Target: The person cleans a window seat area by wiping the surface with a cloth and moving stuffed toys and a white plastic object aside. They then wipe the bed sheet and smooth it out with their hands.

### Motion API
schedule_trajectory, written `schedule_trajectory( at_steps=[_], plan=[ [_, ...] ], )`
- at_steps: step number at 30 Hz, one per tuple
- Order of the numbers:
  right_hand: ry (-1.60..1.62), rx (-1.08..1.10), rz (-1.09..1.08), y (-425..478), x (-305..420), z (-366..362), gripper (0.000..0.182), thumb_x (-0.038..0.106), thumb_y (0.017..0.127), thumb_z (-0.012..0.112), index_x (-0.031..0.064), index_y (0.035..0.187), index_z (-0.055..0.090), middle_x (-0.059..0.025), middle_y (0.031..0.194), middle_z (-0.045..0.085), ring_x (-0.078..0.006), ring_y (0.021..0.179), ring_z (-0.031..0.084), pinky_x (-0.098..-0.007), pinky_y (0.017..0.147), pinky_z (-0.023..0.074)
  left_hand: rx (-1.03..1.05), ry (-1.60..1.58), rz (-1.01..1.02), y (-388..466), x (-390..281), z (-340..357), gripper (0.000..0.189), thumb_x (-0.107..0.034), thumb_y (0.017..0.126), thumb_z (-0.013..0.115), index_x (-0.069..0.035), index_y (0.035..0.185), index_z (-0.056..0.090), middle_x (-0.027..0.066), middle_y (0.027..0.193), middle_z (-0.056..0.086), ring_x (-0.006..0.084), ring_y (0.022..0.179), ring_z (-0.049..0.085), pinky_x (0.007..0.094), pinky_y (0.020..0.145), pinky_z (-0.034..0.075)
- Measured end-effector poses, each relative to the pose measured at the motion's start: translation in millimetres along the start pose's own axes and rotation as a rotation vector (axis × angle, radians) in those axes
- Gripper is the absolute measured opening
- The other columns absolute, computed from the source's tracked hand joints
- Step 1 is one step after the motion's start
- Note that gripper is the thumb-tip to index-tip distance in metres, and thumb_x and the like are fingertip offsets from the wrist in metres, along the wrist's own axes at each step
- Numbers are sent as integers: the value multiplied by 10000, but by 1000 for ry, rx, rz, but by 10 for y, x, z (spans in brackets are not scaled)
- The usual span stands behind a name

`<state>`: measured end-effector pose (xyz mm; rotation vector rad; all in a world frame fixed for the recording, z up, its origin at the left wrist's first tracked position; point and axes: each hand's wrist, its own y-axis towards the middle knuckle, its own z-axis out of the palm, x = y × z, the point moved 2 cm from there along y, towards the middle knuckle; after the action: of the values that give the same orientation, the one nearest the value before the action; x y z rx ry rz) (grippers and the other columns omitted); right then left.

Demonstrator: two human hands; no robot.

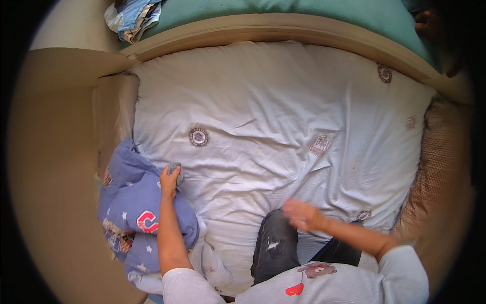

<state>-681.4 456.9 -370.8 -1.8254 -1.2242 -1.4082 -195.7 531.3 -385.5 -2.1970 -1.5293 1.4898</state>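
My left hand [168, 180] grips a small grey bundle of cloth [177, 174], perhaps rolled socks, above the left side of the bed. Just under that forearm lies a crumpled blue cloth [129, 197] with white stars and a red letter patch. My right hand [303, 214] is blurred by motion over my dark trouser knee [275, 235], and whether it holds anything does not show clearly. In front of me spreads a wrinkled white bed sheet [243, 152] with several printed round and shield-shaped badges.
A pale headboard or frame edge [265, 26] runs along the far side, with a teal surface [284, 5] beyond it. Folded clothes [134, 19] sit at the top left. Brown quilted fabric [436, 163] borders the right. Another person's hand [427, 22] shows dimly at the top right.
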Motion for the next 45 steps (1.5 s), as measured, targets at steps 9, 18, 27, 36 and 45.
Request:
schedule_trajectory(
  at_steps=[9, 18, 27, 36, 45],
  plan=[
    [-786, -285, -115, 3485, -1201, -1413, 525, 168, 768, 598, 48, 1249, 426, -175, 1347, 350, -357, 1252, 310, -425, 1047, 253, 230, -29, -29, 437, 605, 158, 282, -128, 734, 678, 6, 968, 596, 57, 827, 621, 119, 732, 557, 259, 680, 458],
    [133, 757, -474, 1733, -127, 1592, 447, 271, 877, 462, 17, 1242, 419, -169, 1282, 422, -262, 1263, 329, -419, 1066, 203, 221, -43, 38, 458, 862, -62, 289, -145, 702, 693, -4, 935, 598, 71, 812, 623, 145, 747, 570, 275, 693, 460],
    [-730, -239, -161, 5269, -1089, 263, 497, 205, 810, 546, 35, 1259, 417, -176, 1310, 399, -326, 1243, 331, -407, 1030, 278, 244, -11, 158, 611, 779, -53, 314, -170, 708, 703, -9, 954, 595, 68, 807, 626, 118, 735, 559, 262, 689, 458],
    [249, 1138, -198, 558, 275, 1198, 251, 163, 858, 460, 34, 1044, 571, -157, 1107, 541, -242, 1108, 478, -362, 970, 348, 201, -60, 103, 560, 1020, -48, 321, -144, 710, 673, 13, 975, 583, 84, 852, 618, 167, 754, 552, 295, 710, 452],
    [-620, -309, -27, 4368, -896, 126, 473, 150, 751, 597, 27, 1190, 470, -172, 1323, 381, -346, 1248, 319, -461, 1031, 254, 218, 45, 86, 524, 656, -36, 328, -136, 736, 655, 26, 1009, 569, 91, 900, 625, 173, 800, 557, 293, 763, 439]
  ],
)
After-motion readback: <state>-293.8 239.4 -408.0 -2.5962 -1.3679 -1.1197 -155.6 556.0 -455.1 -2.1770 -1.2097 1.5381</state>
